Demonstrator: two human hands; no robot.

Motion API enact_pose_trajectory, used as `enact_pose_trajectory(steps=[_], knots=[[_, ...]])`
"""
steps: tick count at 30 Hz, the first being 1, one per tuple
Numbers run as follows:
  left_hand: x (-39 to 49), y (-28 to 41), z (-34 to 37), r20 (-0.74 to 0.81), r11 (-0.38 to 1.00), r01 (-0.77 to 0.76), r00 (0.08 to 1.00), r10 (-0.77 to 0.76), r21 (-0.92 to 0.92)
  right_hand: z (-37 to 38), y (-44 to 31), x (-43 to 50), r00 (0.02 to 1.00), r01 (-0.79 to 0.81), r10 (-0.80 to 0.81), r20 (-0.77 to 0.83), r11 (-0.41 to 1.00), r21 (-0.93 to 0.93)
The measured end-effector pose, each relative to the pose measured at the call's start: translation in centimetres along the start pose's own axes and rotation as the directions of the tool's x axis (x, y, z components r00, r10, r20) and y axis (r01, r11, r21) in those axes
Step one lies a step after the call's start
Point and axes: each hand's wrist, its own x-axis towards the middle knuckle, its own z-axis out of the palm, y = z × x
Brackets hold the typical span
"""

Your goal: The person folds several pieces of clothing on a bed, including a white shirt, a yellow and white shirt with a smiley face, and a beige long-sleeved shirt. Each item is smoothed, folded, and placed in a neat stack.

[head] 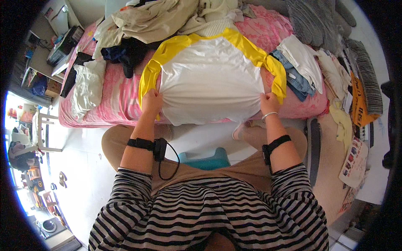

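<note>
A white shirt (210,81) with yellow raglan sleeves lies spread over the bed, its neckline toward the far side. My left hand (153,102) pinches the left side of the shirt's body, and my right hand (269,102) grips the right side. Between the two fists the cloth is drawn taut in horizontal creases. The shirt's lower edge hangs at the near edge of the bed. One yellow sleeve (149,73) drapes outside my left hand; the other sleeve (278,73) falls beside my right hand.
Pink patterned bedding (122,94) covers the bed. A white garment (89,86) and dark clothes (125,56) lie left; folded jeans (296,81) and a white folded garment (301,59) lie right. Beige clothing (150,22) is heaped behind. A teal stool (205,160) is beneath me.
</note>
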Motion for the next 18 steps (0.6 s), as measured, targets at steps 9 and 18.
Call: enact_pose_trajectory(steps=[9, 18], knots=[[0.2, 7.8, 2.9, -0.101, 0.830, -0.557, 0.825, 0.556, 0.020, 2.7, -8.2, 0.0, 0.766, 0.638, -0.633, -0.114, 0.770, 0.012], [5.3, 3.6, 2.8, -0.003, 0.891, -0.402, 0.911, 0.411, 0.213, 3.0, -5.8, 3.6, 0.792, 0.563, -0.610, 0.034, 0.708, -0.426]])
